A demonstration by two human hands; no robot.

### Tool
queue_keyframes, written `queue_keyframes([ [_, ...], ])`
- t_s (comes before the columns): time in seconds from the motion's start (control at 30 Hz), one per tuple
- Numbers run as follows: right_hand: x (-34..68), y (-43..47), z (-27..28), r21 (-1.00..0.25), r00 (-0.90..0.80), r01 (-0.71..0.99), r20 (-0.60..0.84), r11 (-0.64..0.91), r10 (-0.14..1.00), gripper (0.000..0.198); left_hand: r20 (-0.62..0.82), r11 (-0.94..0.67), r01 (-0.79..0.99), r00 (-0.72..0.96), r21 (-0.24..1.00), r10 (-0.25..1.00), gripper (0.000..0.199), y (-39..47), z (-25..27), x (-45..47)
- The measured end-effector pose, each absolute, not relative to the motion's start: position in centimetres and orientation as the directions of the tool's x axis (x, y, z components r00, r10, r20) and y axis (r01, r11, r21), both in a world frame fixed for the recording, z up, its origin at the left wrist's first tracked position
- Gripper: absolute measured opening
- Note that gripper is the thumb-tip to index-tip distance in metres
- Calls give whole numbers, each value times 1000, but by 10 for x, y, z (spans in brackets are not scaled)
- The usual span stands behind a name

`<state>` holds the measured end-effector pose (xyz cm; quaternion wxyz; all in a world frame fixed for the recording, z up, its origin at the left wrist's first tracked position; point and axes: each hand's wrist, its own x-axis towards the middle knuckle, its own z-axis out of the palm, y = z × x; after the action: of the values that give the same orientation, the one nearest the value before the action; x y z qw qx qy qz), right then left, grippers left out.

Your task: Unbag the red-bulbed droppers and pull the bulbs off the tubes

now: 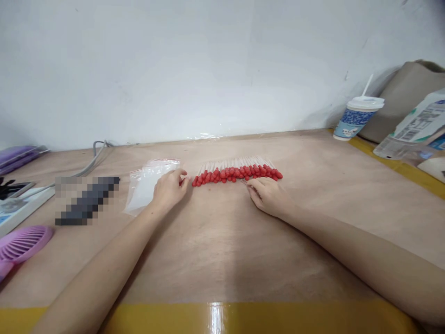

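A row of several thin clear sticks with red bulb ends (238,172) lies across the middle of the brown table. My left hand (170,188) rests at the row's left end, fingertips touching the first red bulbs, partly over a clear zip bag (148,183). On the table just in front of the row's right half lies my right hand (267,195), fingers curled, fingertips at the red ends. Whether either hand pinches a stick is not clear.
A paper cup with lid and straw (358,118) stands at the back right beside a tan bag (403,99) and a plastic package (413,127). At the left lie a pink fan (22,243), a grey cable (93,157) and a blurred dark object (86,199). Yellow tape (215,317) edges the table front.
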<state>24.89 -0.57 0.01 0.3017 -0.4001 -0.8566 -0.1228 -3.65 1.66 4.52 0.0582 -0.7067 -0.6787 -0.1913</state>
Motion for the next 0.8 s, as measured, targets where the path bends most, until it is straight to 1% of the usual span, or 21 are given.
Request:
queue_keyframes([
  [0.1,243,-8,3,-19,-513,764,588,645,625,22,249,-27,988,-11,151,969,28,18,41,-37],
  [0.23,238,-14,5,-108,-535,716,549,689,642,17,228,-59,988,25,143,973,28,21,37,-36],
  [0.37,238,-18,5,-192,-541,683,514,705,665,25,233,-50,990,18,132,972,33,21,38,-37],
  [0.43,239,-18,4,-208,-539,682,504,701,675,29,295,-47,990,5,136,955,33,19,38,-36],
  [0.5,240,-19,4,-217,-539,682,496,698,681,31,407,-78,984,6,161,913,30,17,38,-32],
  [0.57,241,-20,4,-221,-538,680,497,699,681,33,528,-171,967,48,188,848,27,14,37,-25],
  [0.63,242,-21,5,-207,-526,688,518,696,675,35,611,-288,938,115,193,783,24,12,37,-14],
  [0.7,244,-22,4,-190,-498,702,558,686,664,38,643,-370,912,178,176,745,24,12,37,-1],
  [0.8,246,-22,3,-211,-435,717,609,664,664,35,646,-397,904,209,158,734,25,15,37,16],
])
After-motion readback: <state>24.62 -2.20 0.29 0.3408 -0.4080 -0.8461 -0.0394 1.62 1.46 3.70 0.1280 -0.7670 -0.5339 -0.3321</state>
